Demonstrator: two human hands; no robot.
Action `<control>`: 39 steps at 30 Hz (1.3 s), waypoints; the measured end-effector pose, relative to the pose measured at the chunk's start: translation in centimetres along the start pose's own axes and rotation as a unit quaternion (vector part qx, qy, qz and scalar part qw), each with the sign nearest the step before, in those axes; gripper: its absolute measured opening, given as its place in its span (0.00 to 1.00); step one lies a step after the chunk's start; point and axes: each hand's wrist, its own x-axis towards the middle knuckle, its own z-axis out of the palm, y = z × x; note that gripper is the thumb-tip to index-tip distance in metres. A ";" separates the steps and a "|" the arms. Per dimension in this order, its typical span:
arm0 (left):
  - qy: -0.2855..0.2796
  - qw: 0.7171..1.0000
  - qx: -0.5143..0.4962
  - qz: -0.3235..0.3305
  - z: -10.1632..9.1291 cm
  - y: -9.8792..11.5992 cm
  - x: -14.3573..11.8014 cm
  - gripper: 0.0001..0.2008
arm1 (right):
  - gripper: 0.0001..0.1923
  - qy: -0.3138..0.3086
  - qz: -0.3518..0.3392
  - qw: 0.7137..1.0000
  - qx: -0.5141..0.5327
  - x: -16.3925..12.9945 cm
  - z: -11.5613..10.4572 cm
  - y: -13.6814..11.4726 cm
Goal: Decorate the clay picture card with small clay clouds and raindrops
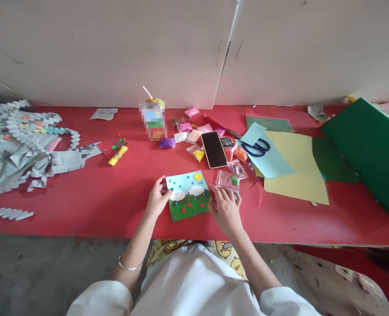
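Observation:
A small craft card [188, 195] lies on the red table [92, 197] in front of me. Its top is light blue with a yellow sun and two white clouds; its bottom is green with red and blue dots. My left hand [157, 198] rests against the card's left edge, fingers on it. My right hand [225, 206] touches the card's right edge, fingers spread over the table. Neither hand lifts the card.
A phone [213, 149] lies behind the card among several small bags of coloured clay [227, 179]. Blue scissors [257, 148] sit on paper sheets [293, 166] to the right. A yellow glue stick [117, 155], a drink cup [153, 116] and folded grey paper [16, 140] are at left.

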 end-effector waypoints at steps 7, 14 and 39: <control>0.003 1.000 -0.013 0.027 -1.8 0.8 0.7 0.18 | 0.19 0.028 -0.007 0.999 0.015 0.1 0.4 1.0; 0.055 0.996 -0.014 0.075 -4.8 0.6 1.0 0.25 | 0.25 0.011 -0.003 0.966 0.259 4.5 1.8 -1.9; 0.265 0.850 0.450 0.063 -19.3 -1.4 10.4 0.16 | 0.15 -0.123 0.089 0.909 0.388 8.7 5.5 -3.1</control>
